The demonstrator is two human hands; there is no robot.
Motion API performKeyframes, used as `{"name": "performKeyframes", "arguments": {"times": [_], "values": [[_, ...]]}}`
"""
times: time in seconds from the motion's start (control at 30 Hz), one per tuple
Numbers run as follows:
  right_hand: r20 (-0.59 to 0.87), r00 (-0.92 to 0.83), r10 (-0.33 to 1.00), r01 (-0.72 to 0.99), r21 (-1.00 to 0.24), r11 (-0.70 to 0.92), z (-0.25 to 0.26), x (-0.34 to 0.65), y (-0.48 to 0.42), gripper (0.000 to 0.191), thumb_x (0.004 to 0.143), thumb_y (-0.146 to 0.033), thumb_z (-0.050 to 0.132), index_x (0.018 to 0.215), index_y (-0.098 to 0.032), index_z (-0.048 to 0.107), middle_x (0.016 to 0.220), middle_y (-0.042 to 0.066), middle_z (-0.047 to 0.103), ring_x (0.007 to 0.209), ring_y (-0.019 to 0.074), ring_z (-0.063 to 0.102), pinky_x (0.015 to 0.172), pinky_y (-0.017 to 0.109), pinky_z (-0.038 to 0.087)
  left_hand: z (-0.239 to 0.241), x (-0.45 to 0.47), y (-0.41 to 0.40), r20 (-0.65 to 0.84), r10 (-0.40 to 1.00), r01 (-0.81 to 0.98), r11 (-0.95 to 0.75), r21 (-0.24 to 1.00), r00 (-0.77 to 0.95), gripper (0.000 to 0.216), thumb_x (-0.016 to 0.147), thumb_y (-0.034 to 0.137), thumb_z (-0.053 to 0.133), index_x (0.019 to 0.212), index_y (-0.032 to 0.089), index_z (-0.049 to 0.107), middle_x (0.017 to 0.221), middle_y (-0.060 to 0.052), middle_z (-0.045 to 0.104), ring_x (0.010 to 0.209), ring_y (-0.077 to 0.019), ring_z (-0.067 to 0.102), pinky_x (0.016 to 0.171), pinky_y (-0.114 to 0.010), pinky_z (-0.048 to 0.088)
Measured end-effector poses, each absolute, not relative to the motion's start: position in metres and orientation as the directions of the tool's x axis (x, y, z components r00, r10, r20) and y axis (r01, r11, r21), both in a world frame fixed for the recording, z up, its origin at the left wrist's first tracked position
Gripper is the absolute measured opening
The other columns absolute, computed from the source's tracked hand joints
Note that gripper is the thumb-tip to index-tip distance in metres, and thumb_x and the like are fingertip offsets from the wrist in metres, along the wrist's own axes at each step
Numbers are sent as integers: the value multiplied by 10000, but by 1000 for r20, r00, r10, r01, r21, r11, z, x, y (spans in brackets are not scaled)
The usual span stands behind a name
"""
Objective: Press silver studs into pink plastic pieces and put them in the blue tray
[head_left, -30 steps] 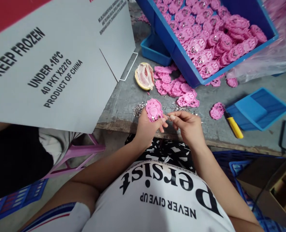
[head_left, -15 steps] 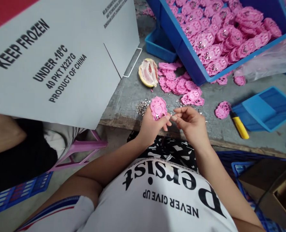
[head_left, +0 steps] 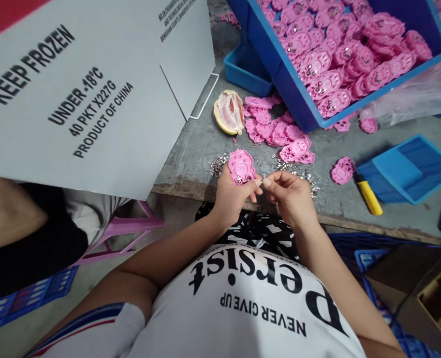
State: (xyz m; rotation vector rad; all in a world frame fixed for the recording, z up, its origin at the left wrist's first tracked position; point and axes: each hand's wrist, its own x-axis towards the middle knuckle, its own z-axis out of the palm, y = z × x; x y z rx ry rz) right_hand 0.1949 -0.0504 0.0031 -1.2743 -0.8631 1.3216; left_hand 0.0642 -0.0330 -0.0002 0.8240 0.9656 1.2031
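My left hand (head_left: 232, 194) is closed around a pink plastic piece (head_left: 241, 166) with an ornate edge and small silvery bits near its lower end. Thumb and forefinger of my right hand (head_left: 292, 193) pinch together right beside my left fingertips; something tiny seems to be between them, too small to name. Small silvery metal parts (head_left: 285, 165) lie scattered on the table just beyond my hands, with another little heap of metal parts (head_left: 218, 165) to the left. Behind them lies a loose pile of similar pink pieces (head_left: 276, 129).
A big blue bin (head_left: 322, 122) full of pink pieces stands at the back right, near a small blue tray (head_left: 248, 74). Half a pomelo-like fruit (head_left: 229, 112) lies at centre. A yellow-handled tool (head_left: 370, 197) leans by a blue scoop-like tray (head_left: 410, 171). A white carton (head_left: 138, 129) blocks the left.
My right hand has come slightly lower and closer to my left fingertips, uncovering more metal parts behind it. The pink piece in my left hand has shifted a little left.
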Motion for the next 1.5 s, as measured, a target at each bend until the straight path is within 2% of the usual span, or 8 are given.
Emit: {"name": "performKeyframes", "arguments": {"times": [0.1, 0.2, 0.3, 0.5, 0.73, 1.23, 1.4, 1.5], "values": [[-167, 139, 976, -176, -974, -141, -2, 197, -51, 308, 705, -452, 856, 695, -204, 674, 666, -13, 630, 518, 96, 444, 475, 247, 357, 1, 63, -34, -155, 980, -461, 194, 866, 122, 462, 740, 384, 838, 1019, 202, 517, 849, -5, 695, 648, -142, 665, 500, -241, 491], [-1, 216, 976, 2, -1000, -2, -5, 199, -52, 218, 757, -385, 826, 695, -212, 709, 1000, 57, 678, 935, 197, 636, 811, 351, 536, 2, 62, -35, -163, 967, -565, 248, 787, 197, 576, 816, 697, 684, 1062, 189, 569, 957, -82, 725, 878, -222, 722, 632, -294, 552], [74, 202, 977, 130, -990, 48, -6, 199, -53, 171, 775, -335, 810, 691, -214, 723, 1213, 86, 644, 1273, 286, 566, 1094, 496, 446, 3, 65, -38, -146, 962, -618, 261, 741, 231, 701, 823, 819, 566, 1104, 179, 622, 1090, -132, 732, 1194, -312, 667, 864, -373, 581], [26, 242, 970, -11, -999, 30, -12, 188, -53, 139, 752, -282, 804, 675, -206, 716, 1245, 81, 655, 1192, 266, 638, 1131, 523, 429, 0, 74, -43, -63, 964, -676, 226, 701, 257, 808, 834, 856, 483, 1368, 255, 568, 1389, -101, 645, 1513, -324, 403, 1174, -443, 431], [29, 283, 959, -79, -995, 53, -16, 184, -53, 115, 725, -243, 802, 648, -219, 720, 1110, 72, 699, 1213, 267, 619, 1140, 520, 413, 1, 76, -45, -62, 959, -653, 234, 720, 276, 833, 890, 838, 375, 1486, 264, 476, 1499, -91, 571, 1556, -312, 339, 1242, -450, 359], [96, 313, 945, 12, -995, 98, -20, 181, -57, 133, 794, -262, 750, 721, -216, 649, 1208, 66, 642, 1176, 232, 609, 1124, 486, 413, 7, 80, -47, -153, 936, -752, 348, 560, 318, 709, 1009, 697, 235, 1544, 262, 399, 1556, -95, 522, 1568, -275, 322, 1283, -443, 290], [63, 356, 933, -147, -982, 122, -23, 182, -56, 121, 793, -268, 751, 810, -222, 640, 1240, 77, 645, 1142, 237, 638, 1059, 469, 464, 6, 79, -44, -174, 935, -699, 348, 624, 309, 601, 988, 643, 452, 1409, 216, 492, 1414, -130, 630, 1451, -303, 497, 1202, -463, 398], [75, 447, 892, -124, -982, 144, -26, 195, -56, 119, 801, -277, 729, 856, -222, 639, 1290, 90, 644, 1177, 254, 629, 1034, 469, 472, 3, 76, -40, -209, 925, -602, 366, 710, 317, 474, 877, 354, 697, 1289, 222, 503, 1212, -103, 730, 1170, -271, 698, 1014, -427, 537]]}}
